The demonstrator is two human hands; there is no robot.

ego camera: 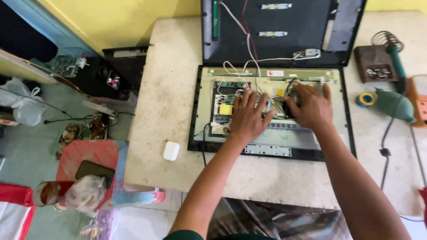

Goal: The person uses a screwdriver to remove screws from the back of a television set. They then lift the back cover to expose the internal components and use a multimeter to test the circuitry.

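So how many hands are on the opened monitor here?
2. The left hand lies over the circuit boards and white wires; the right hand presses beside it on the monitor. No others visible.

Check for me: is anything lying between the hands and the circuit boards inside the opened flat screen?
Partly. The left hand lies on a bundle of white wires that covers the boards beneath it. The right hand rests on a dark part; what lies under its palm is hidden. Nothing else intervenes.
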